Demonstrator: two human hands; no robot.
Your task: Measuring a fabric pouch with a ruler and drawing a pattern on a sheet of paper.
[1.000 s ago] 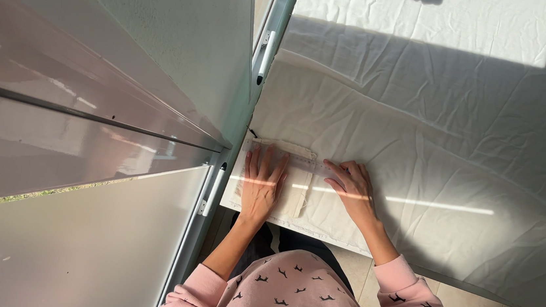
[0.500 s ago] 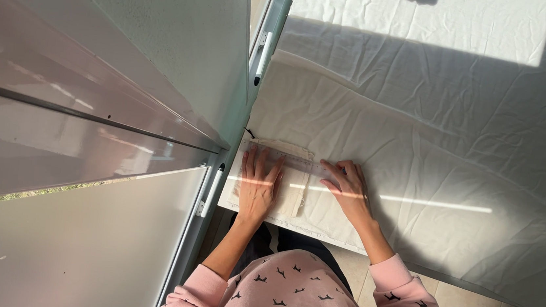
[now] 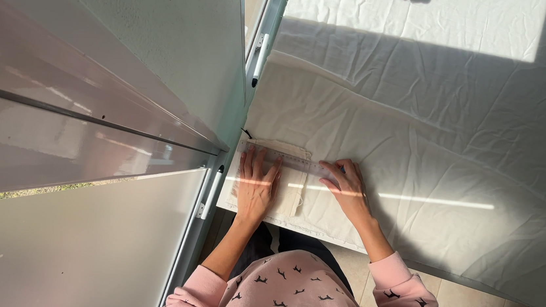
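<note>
Pressing flat on a small cream piece of cloth (image 3: 284,194), the left hand (image 3: 255,188) lies palm down with fingers spread and straight, closed on nothing; it simply pins the piece to the white sheet (image 3: 434,121) that covers the work surface. To the far left stands a window frame (image 3: 214,188) with frosted panes, its white handle (image 3: 210,194) just beside the hand. Across the top edge of the cloth lies a clear plastic ruler (image 3: 289,159), running from near the frame toward the right. The left fingertips reach up to touch or nearly touch its lower edge. Farther right, the right hand (image 3: 347,188) rests at the ruler's right end, fingers bent and pointing left onto it; whether the thumb and fingers pinch the end or only press down on it cannot be told. A narrow strip of sunlight crosses both hands and the cloth.

Judging from this, the step in hand is lining up the ruler along the cloth's edge to measure or mark it. The next move would call for a steady hold on both, so that neither ruler nor cloth slides on the wrinkled sheet.
</note>
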